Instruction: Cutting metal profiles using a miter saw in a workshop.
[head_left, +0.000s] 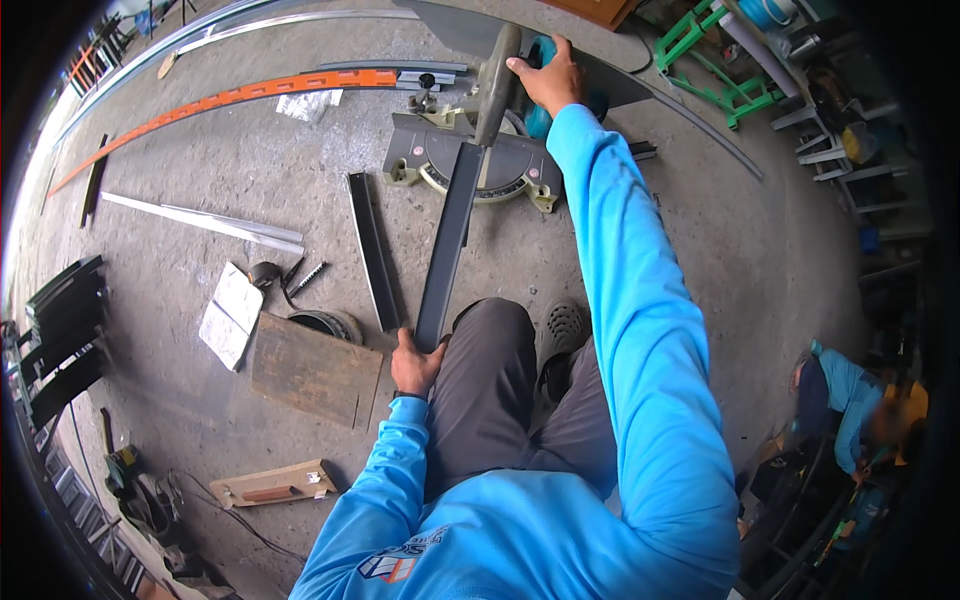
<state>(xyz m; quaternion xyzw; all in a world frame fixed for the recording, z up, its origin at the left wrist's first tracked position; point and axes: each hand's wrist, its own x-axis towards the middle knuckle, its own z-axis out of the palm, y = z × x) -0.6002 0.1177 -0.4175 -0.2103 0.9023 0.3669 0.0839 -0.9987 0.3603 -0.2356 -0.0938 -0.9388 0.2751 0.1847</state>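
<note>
My left hand grips the near end of a long dark grey metal channel, which runs up to a miter saw with a curved scale on its base. My right hand is closed on the saw's teal upper body, thumb toward its grey housing; the fingers are partly hidden. A second dark channel lies on the floor just left of the one I hold. My knees are bent below the saw.
An orange rail, white strips, paper and a wooden board lie on the concrete floor to the left. Green stands are at the upper right. A co-worker in blue bends over at the lower right.
</note>
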